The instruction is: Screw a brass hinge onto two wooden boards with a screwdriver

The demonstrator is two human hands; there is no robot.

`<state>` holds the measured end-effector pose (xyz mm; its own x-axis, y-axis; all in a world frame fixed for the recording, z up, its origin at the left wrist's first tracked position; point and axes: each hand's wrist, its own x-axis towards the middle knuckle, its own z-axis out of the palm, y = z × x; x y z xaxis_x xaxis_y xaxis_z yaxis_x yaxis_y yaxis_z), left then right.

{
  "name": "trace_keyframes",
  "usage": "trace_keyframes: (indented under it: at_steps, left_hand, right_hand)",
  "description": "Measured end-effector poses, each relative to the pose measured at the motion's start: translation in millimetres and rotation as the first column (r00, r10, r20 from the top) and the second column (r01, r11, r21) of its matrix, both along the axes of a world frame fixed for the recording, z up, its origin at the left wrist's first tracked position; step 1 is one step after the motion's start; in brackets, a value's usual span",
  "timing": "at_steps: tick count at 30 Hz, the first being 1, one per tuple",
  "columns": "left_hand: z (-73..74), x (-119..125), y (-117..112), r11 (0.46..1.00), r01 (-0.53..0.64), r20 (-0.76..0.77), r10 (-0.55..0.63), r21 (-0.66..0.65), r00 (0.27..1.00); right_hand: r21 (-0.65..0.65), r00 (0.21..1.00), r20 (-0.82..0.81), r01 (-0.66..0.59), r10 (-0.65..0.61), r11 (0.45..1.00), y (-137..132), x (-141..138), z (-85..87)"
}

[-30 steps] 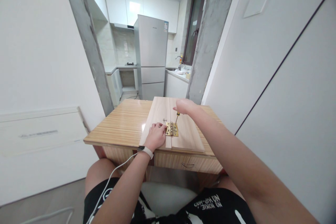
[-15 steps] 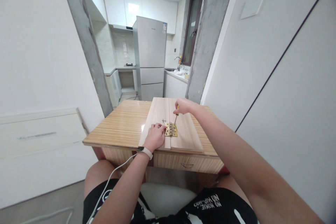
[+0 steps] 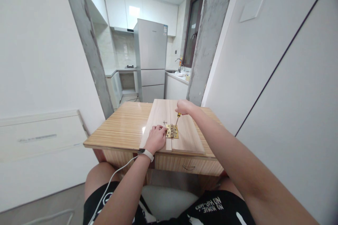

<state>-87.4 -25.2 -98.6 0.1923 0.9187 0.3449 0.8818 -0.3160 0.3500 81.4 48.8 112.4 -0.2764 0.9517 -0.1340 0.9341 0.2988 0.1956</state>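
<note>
Brass-coloured, the hinge point(image 3: 172, 131) is lying across the seam between two pale boards point(image 3: 188, 142), low centre of the frame, on the striped bench point(image 3: 120, 124). The right hand point(image 3: 185, 107) is gripping a screwdriver point(image 3: 179, 115), its shaft slanting down to the upper edge of the hinge's right leaf. The left hand point(image 3: 157, 137) is grasping nothing, resting on the boards with fingertips touching the left leaf. Small dark pieces point(image 3: 165, 122), perhaps screws, are lying just above those fingers. Screw-turning seems to be the step in hand; the next turn is probably calling for a well-seated tip and steady hinge.
</note>
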Motion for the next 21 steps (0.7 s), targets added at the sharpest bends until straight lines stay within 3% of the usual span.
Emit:
trace_keyframes:
  at_steps: [6, 12, 15, 21]
  left_hand:
    - [-1.4, -0.4, 1.1, 1.000, -0.002, 0.000, 0.002, -0.002, 1.000]
    - [-0.1, 0.1, 0.0, 1.000, -0.003, -0.002, 0.003, -0.006, 1.000]
    - [0.7, 0.0, -0.4, 1.000, 0.002, -0.001, -0.002, 0.001, 1.000]
    - [3.5, -0.4, -2.0, 1.000, 0.010, -0.009, -0.010, -0.004, 1.000]
  right_hand:
    - [-0.066, 0.997, 0.065, -0.024, 0.029, 0.998, 6.8, -2.5, -0.9]
    - [0.077, 0.999, -0.031, -0.031, 0.033, 0.997, 23.7, 6.6, -20.6]
    - [0.072, 0.999, -0.034, 0.003, 0.000, 0.997, 30.3, 9.1, -26.5]
    - [0.044, 0.998, 0.048, -0.046, 0.044, 0.998, 25.1, 5.2, -20.0]
